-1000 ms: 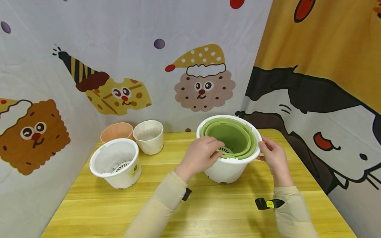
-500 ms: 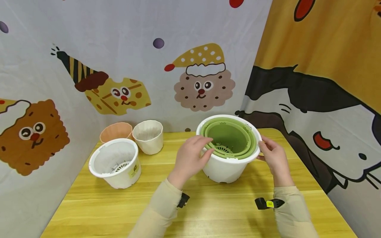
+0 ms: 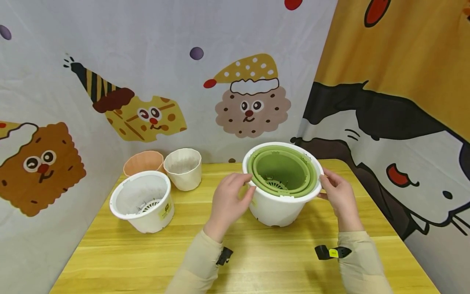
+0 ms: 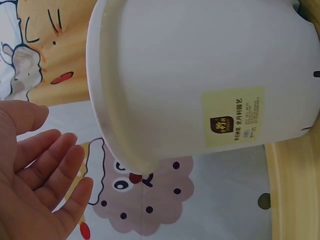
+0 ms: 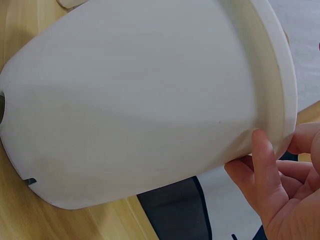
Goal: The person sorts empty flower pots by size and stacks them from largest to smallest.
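Note:
A large white flowerpot (image 3: 277, 212) stands on the table, with green flowerpots (image 3: 312, 173) nested inside it. The innermost green pot has a slotted base. My right hand (image 3: 340, 194) pinches the white pot's rim at its right side, the thumb on the rim and fingers under it, as the right wrist view shows. Just left of the same rim is my left hand (image 3: 228, 200), its fingers loosely bent and nothing in them. In the left wrist view, a gap lies between that hand (image 4: 42, 170) and the pot, whose wall carries a yellowish label (image 4: 233, 119).
To the left on the wooden table (image 3: 264, 261) stands a smaller white flowerpot (image 3: 161, 210). Behind it are an orange pot (image 3: 144, 163) and a cream faceted pot (image 3: 187, 179). A printed curtain (image 3: 165, 73) hangs along the back and sides.
My left hand has drawn back leftward from inside the green pots, past the white rim. The right hand keeps its grip on the rim, and the pots have not moved.

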Motion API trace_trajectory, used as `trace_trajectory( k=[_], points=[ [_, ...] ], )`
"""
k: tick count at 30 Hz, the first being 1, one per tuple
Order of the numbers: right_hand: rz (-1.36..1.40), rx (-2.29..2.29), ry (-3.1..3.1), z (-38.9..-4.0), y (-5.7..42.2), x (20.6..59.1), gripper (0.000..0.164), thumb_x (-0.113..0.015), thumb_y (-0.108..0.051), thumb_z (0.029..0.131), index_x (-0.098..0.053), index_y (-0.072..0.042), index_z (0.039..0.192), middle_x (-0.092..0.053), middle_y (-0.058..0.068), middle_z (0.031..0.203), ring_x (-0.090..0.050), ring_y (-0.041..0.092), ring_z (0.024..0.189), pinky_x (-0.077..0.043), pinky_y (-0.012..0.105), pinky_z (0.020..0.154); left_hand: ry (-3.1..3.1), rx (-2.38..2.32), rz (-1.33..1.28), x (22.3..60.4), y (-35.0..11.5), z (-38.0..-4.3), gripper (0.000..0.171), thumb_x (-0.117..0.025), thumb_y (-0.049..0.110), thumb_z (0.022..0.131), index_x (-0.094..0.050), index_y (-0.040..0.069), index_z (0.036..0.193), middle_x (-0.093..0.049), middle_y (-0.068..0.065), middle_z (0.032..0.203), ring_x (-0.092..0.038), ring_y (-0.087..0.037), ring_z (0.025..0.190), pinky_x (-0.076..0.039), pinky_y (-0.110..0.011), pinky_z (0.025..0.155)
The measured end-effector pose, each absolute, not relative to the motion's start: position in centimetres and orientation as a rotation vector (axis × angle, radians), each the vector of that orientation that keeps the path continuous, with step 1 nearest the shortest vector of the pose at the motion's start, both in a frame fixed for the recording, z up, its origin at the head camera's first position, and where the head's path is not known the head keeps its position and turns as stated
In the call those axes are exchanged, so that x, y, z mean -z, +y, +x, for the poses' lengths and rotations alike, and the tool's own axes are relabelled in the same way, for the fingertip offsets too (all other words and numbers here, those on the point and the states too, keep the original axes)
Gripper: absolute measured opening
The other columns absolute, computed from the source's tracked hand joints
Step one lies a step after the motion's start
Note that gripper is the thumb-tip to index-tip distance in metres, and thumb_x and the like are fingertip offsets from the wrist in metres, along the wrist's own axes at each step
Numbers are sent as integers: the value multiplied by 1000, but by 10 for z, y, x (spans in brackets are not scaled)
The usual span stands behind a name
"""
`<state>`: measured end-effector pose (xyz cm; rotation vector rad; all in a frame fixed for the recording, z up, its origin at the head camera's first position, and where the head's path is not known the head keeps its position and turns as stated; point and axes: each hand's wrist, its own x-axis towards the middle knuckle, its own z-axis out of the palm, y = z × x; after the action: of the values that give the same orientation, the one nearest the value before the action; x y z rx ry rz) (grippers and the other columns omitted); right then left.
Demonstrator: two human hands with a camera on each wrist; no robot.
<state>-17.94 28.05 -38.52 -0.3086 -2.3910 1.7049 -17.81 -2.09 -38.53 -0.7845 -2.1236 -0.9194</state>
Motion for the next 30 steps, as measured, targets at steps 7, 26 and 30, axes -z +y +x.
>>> trace_trajectory(
  k=[7,26,30],
  points=[
    [-282,-1695,-2384,-179,280,386,51,-47,-27,105,-42,1,148,-50,25,136,-56,-3,87,-57,21,68,-2173,987,-695,396,-29,-173,31,-74,16,87,-69,3,115,-70,-6,105,-64,-19,94,-53,-37,84],
    [-285,-1699,-2388,-180,281,387,53,-47,-28,105,-41,1,148,-50,25,136,-56,-4,87,-57,21,69,-2191,976,-522,421,-67,-166,27,-75,12,87,-70,3,112,-70,-8,101,-65,-24,89,-53,-41,79],
    [-291,-1696,-2391,-180,281,387,53,-47,-29,105,-42,0,148,-50,25,137,-56,-4,87,-57,21,69,-2191,997,-478,426,-78,-165,27,-75,11,87,-70,3,112,-70,-9,100,-65,-26,88,-52,-43,79]
  ],
)
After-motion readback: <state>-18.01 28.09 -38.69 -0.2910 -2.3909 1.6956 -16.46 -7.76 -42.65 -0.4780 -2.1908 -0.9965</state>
